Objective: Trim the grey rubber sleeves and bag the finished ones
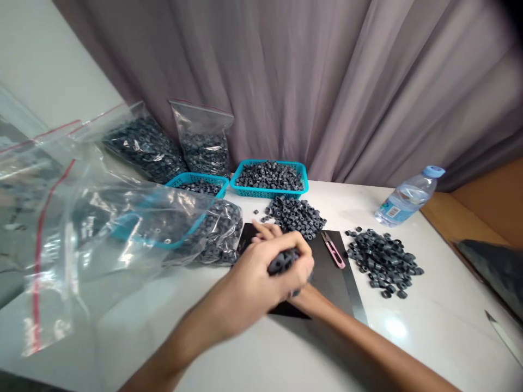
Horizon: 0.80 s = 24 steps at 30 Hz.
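My left hand (pixel 261 277) is curled around a clump of small dark grey rings (pixel 283 261), which show between thumb and forefinger. My right hand (pixel 267 233) crosses beneath it, cupped against the same rings. Its fingertips stick out past the left hand, and its palm is hidden. Both hands are above a black mat (pixel 327 288). Just beyond them lies a heap of rings (pixel 296 215), partly on the mat. Pink-handled thread snips (pixel 334 250) rest on the mat. Left of the hands, an opened clear zip bag (pixel 220 231) lies with rings inside.
Two turquoise baskets hold rings, one at the back (pixel 269 192) and one to its left (pixel 224 188). Two filled zip bags (pixel 143 147) (pixel 204 147) lean by the curtain. A second ring pile (pixel 382 258), a water bottle (pixel 408 196) and a blade (pixel 502 332) are on the right.
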Available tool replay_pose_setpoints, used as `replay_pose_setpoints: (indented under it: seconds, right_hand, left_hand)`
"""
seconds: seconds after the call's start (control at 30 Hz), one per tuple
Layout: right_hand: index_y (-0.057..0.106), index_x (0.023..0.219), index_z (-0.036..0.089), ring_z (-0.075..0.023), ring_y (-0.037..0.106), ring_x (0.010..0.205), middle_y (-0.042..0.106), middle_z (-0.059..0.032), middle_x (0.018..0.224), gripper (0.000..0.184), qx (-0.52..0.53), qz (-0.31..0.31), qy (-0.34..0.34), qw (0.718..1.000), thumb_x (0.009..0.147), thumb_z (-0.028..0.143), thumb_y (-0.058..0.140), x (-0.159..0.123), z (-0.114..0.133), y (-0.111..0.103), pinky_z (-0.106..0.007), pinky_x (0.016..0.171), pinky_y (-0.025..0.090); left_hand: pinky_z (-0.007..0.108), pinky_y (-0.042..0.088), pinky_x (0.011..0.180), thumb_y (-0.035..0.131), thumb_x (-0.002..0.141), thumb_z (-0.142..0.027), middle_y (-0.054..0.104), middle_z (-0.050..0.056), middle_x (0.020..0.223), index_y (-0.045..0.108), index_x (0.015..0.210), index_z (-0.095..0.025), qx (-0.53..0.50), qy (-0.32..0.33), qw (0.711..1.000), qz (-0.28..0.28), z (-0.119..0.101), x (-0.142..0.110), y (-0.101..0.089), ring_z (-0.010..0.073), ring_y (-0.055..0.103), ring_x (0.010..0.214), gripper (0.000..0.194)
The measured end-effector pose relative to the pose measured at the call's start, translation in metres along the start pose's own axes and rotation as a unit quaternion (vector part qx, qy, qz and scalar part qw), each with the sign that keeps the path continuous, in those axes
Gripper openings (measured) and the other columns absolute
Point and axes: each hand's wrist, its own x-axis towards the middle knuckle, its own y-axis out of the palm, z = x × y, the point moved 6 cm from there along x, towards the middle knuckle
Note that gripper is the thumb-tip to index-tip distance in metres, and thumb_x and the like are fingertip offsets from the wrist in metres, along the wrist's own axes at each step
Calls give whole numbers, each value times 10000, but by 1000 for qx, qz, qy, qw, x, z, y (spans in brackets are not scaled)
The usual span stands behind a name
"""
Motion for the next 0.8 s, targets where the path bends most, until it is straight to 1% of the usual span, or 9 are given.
replay_pose_setpoints:
  seconds: [0.03,0.07,0.1,0.17,0.27,0.4,0.57,0.7,0.8]
  right_hand:
    - [464,1503,299,-238,557,1341,580,-96,1382,483,26,-8,21,999,1020,301,470,-7,-10,-18,-408,1126,490]
    - [538,1444,285,-238,608,1287,637,-93,1313,422,69,-11,53,996,1041,325,421,-14,-21,-32,-417,1087,522]
    - [603,1381,272,-242,662,1208,686,-96,1225,420,106,-10,84,991,1065,369,344,-21,-32,-44,-426,1006,576]
    - [671,1295,237,-256,722,1080,732,-117,1122,538,196,10,152,969,1081,470,235,-34,-51,-55,-445,877,628]
    - [695,1252,199,-261,719,1067,730,-146,1172,610,323,23,229,918,1054,595,275,-50,-64,-52,-468,890,618]
    - [672,1306,202,-254,677,1156,696,-141,1271,550,382,13,249,890,1040,586,383,-60,-62,-43,-469,988,572]
    - [596,1414,258,-258,633,1247,650,-107,1372,503,393,-2,256,883,1038,552,438,-68,-64,-43,-477,1063,527]
    - [520,1478,319,-255,525,1393,544,-54,1522,506,346,-15,289,892,1025,545,493,-77,-62,-46,-456,1152,456]
    - [475,1503,369,-239,436,1473,470,-15,1591,528,312,2,279,908,1000,487,587,-80,-55,-45,-418,1203,403]
  left_hand:
    - [177,427,595,732,860,-312,591,-23,759,644,797,-196,-101,-28,994,14,10,24,12,110,530,688,159]
    - [168,374,506,722,857,-328,547,-32,709,614,814,-201,-211,-83,974,28,28,44,24,98,484,605,172]
    - [158,333,462,685,874,-363,514,-40,680,585,839,-205,-248,-105,962,44,45,59,32,86,445,548,190]
    - [140,287,430,645,886,-378,452,-60,639,541,856,-206,-294,-139,943,64,79,78,39,66,392,480,203]
    - [119,263,419,631,895,-372,415,-77,633,463,829,-209,-338,-167,924,65,111,81,36,44,382,452,243]
    - [106,253,405,601,935,-373,481,-63,685,468,886,-224,-376,-178,907,59,115,76,33,53,488,494,206]
    - [104,309,408,515,1007,-363,570,-22,764,520,959,-218,-413,-189,890,45,116,75,37,75,592,579,153]
    - [127,376,438,463,1038,-347,614,17,809,559,998,-199,-443,-206,872,23,121,73,38,100,631,627,181]
    - [135,389,446,461,1041,-326,627,35,821,596,1001,-176,-466,-207,860,17,121,71,37,94,612,632,206]
